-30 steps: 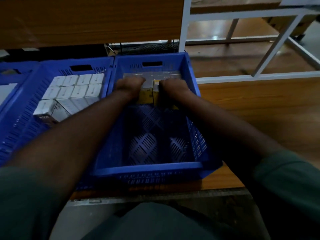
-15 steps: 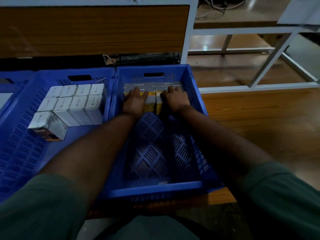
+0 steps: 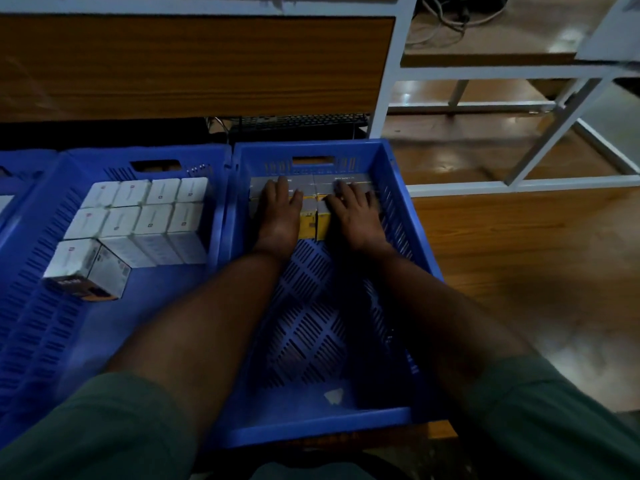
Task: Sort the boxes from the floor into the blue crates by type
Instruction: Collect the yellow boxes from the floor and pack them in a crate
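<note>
Both my arms reach into the right blue crate [image 3: 410, 223]. At its far wall stand grey-topped boxes with yellow fronts [image 3: 309, 224]. My left hand [image 3: 280, 211] lies flat on the left boxes with its fingers straight. On the right boxes, my right hand [image 3: 353, 213] rests the same way, fingers spread over their tops. The left blue crate [image 3: 41, 306] holds two rows of white boxes [image 3: 145, 211], plus one more white box [image 3: 86, 268] standing skewed in front of them.
Another blue crate [image 3: 7, 188] shows at the far left edge. A wooden panel and a white metal shelf frame [image 3: 384, 81] rise behind the crates. Wooden floor [image 3: 519, 254] lies to the right. A small white scrap [image 3: 334, 396] sits on the right crate's floor.
My hands were curled over the boxes a second ago; now the fingers lie flat on the box tops. The view has tilted slightly, showing more of the shelf.
</note>
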### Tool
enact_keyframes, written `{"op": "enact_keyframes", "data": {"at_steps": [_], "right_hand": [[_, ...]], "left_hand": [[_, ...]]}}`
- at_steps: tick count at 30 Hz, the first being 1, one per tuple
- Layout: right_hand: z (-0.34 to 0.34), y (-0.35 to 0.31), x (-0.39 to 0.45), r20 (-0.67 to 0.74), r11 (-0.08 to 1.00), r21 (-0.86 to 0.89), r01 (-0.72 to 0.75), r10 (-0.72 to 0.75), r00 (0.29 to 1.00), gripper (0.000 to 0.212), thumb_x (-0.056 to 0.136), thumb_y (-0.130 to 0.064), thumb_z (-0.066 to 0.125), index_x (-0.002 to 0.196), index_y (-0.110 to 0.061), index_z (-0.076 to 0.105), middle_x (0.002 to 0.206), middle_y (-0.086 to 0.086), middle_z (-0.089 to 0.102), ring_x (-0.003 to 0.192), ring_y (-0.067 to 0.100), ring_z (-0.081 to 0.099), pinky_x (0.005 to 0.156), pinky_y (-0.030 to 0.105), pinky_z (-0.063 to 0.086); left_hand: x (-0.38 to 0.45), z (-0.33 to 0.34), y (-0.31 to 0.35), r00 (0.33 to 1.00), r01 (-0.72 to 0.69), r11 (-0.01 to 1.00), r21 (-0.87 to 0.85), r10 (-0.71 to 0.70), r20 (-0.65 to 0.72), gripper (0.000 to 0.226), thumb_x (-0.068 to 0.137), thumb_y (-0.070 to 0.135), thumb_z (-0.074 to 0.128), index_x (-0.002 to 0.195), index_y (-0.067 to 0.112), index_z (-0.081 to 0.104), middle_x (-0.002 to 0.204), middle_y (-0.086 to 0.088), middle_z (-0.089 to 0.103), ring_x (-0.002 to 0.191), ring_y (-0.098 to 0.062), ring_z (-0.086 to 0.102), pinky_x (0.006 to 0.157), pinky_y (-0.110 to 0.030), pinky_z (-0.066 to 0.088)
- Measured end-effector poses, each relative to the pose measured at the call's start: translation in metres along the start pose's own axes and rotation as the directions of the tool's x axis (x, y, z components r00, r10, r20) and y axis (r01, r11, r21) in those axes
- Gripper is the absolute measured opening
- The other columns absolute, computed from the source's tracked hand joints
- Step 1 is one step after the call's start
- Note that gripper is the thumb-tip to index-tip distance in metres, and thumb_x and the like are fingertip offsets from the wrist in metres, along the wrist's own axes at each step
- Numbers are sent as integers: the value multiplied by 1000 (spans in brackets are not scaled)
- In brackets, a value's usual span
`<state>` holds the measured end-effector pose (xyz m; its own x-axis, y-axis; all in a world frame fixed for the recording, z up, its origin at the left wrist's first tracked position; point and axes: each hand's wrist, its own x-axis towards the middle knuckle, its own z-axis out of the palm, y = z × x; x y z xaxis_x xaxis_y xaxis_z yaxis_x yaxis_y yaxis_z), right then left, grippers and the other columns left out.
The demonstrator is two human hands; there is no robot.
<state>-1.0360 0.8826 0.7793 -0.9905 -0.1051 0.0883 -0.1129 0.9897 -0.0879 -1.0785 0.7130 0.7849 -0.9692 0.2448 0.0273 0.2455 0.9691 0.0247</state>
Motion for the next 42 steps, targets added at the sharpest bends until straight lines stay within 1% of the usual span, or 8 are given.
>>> {"op": "enact_keyframes", "data": {"at_steps": [6, 12, 15, 18, 20, 23, 35, 42], "right_hand": [[14, 1, 13, -17, 1000, 1, -27, 27, 999, 95, 89, -22, 69, 162, -19, 7, 170, 7, 12, 157, 31, 6, 125, 59, 4], [23, 6, 24, -67, 999, -51, -1, -2, 998, 90, 85, -19, 70, 160, -16, 20, 167, 9, 21, 155, 34, 16, 123, 59, 14], [29, 6, 27, -143, 1000, -18, 0, -2, 990, 80, 86, -16, 70, 156, -15, 31, 164, 9, 30, 153, 34, 23, 123, 56, 16], [28, 4, 34, -178, 1000, -26, 16, -21, 984, 68, 85, -14, 71, 147, -14, 42, 156, 13, 41, 147, 37, 34, 123, 51, 26], [23, 5, 34, -123, 998, -65, 23, -31, 992, 70, 88, -14, 67, 151, -15, 35, 161, 13, 34, 150, 39, 29, 123, 53, 24], [20, 7, 32, -11, 989, -148, 17, -18, 1000, 87, 93, -18, 60, 162, -18, 7, 170, 10, 6, 156, 40, 6, 122, 65, 8], [19, 0, 31, 15, 988, -151, -39, 41, 999, 98, 89, -22, 69, 162, -22, 3, 171, 9, 1, 155, 44, 3, 118, 71, 6], [-3, 1, 38, 167, 998, -65, 2, 9, 986, 94, 93, -39, 63, 162, -21, 2, 170, 12, 2, 155, 42, 2, 122, 59, 0]], "left_hand": [[14, 17, 2, 999, 41, 996, 77, -42, 9, 105, 83, 17, 74, 159, 17, 2, 166, -11, 3, 152, -35, 5, 123, -50, 13], [29, 39, 10, 984, 48, 996, 80, -34, -175, 65, 98, 11, 45, 157, 15, 20, 163, -10, 24, 150, -32, 24, 121, -50, 21], [31, 52, 7, 970, 22, 995, 94, 2, -243, 61, 89, 11, 41, 150, 18, 41, 154, -6, 44, 141, -30, 43, 114, -48, 35], [27, 45, 7, 972, 48, 993, 112, -20, -236, 65, 88, 12, 51, 152, 19, 38, 156, -5, 41, 143, -29, 40, 115, -48, 32], [26, 44, 8, 976, 58, 994, 93, -37, -216, 72, 90, 11, 58, 155, 17, 29, 160, -6, 33, 147, -31, 31, 118, -49, 26], [28, 42, 5, 975, 77, 989, 129, -47, -216, 68, 86, 17, 69, 148, 18, 44, 153, -5, 46, 139, -30, 46, 111, -48, 37], [25, 45, 7, 973, 68, 995, 69, -51, -224, 65, 94, 8, 56, 154, 15, 33, 160, -8, 34, 147, -34, 31, 117, -53, 27], [18, 12, -4, 999, 37, 999, -13, -37, 34, 82, 97, 32, 58, 159, 20, 7, 166, -15, -4, 153, -38, -9, 123, -53, -3]]}}
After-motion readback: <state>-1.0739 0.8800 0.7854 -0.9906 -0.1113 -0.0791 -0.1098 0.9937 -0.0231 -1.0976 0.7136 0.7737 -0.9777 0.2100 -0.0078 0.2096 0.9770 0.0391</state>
